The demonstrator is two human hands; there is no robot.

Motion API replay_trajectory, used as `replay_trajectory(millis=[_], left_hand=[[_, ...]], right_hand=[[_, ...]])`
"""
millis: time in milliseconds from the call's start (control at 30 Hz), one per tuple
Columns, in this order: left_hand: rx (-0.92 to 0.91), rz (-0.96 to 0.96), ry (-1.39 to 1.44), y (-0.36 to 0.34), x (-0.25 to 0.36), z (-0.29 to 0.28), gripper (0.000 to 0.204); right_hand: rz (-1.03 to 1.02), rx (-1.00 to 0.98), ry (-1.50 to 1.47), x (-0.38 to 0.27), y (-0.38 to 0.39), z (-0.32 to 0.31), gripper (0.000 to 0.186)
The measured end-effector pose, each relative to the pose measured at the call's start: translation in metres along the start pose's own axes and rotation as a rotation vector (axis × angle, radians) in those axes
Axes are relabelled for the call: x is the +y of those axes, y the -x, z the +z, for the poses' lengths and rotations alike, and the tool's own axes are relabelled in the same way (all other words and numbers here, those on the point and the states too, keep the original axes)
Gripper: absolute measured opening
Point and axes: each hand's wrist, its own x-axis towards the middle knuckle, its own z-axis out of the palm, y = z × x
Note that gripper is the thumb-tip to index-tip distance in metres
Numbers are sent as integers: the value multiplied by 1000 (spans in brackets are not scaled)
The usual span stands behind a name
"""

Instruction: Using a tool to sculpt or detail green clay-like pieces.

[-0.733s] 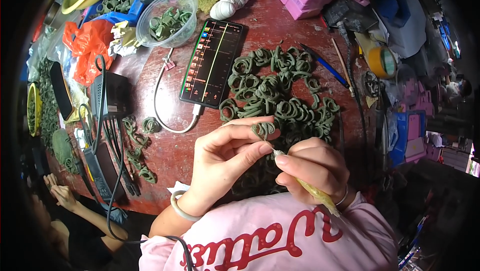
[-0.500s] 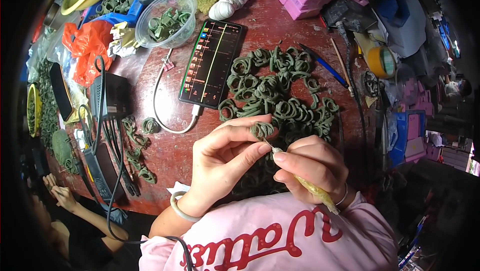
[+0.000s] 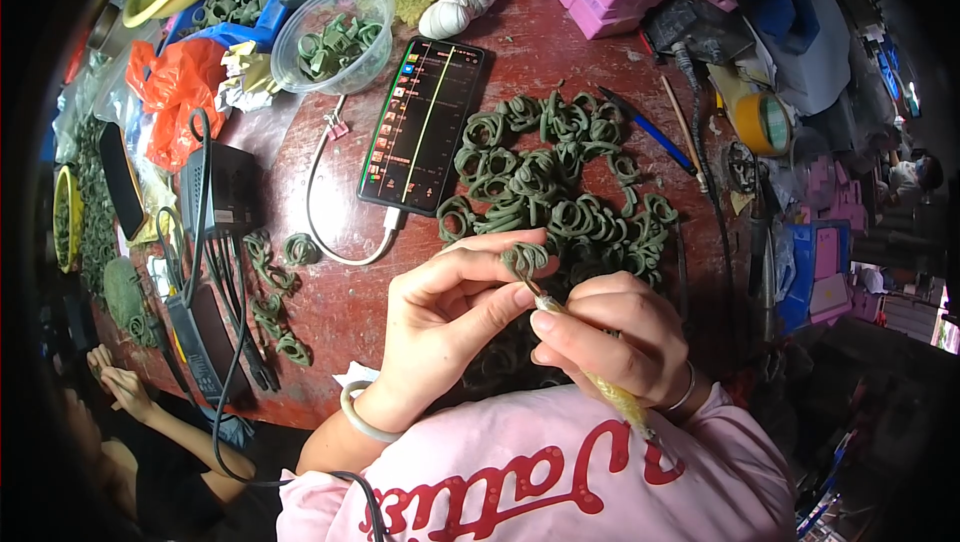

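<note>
In our left hand (image 3: 450,312), a narrow fingertip grip holds a green coiled ring (image 3: 524,260) over the near part of the ring pile (image 3: 560,177) on the table (image 3: 345,317), probably leaving it exposed; our right hand (image 3: 628,332) clasps a yellow-handled tool (image 3: 618,400) pen-fashion, likely for steadiness.

Red script lettering (image 3: 528,482) on pink garment (image 3: 480,427)

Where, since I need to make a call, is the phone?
In the head view, the phone lies left of centre, beyond the left hand, between the clear bowl and the green rings.
</note>
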Motion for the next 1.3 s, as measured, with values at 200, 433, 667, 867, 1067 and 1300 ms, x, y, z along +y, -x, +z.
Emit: replay_trajectory(millis=[200,433,667,867,1067,1300], left_hand=[[12,89,-147,0,-5,-2,13],[-2,71,-127,0,-1,1,15],[44,-108,111,1,3,2,19],[17,-77,127,-2,0,2,22],[62,450,-574,-2,1,12,44],[10,114,-109,5,14,4,35]], right_hand=[[45,-39,17,0,2,0,44],[77,18,-46,0,-1,-4,32],[102,49,-72,-1,-1,-7,24],[127,1,-63,-2,1,-7,42],[99,113,-6,-3,-5,-23,39],[721,433,204,24,41,-80,22]])
